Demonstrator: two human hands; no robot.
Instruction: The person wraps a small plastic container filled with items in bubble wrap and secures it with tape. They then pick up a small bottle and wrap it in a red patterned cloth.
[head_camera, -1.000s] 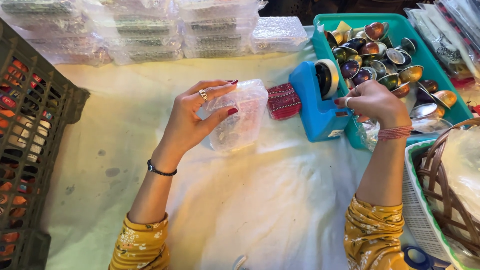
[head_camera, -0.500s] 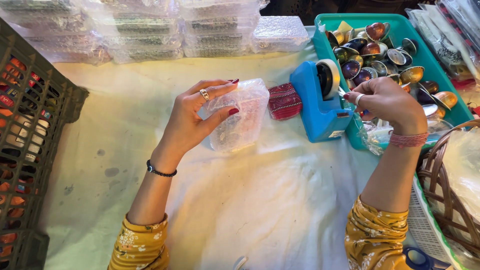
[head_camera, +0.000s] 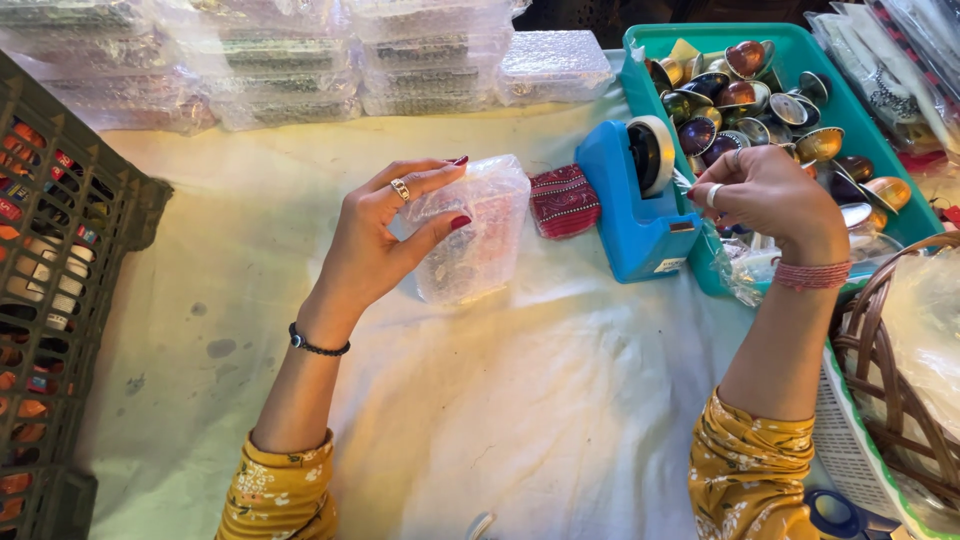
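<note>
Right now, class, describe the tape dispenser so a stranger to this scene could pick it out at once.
Find the teal tray of shiny metal cups at the table's far right. Against its left wall stands the tape dispenser, just left of the right hand. It is the only bright blue thing there, carrying a roll of tape on top.

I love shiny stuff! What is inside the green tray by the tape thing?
The green tray holds a pile of small shiny metal cups in gold, red, purple and silver. The right hand covers some near the front, and the tray's bottom is hidden under the pile.
</note>
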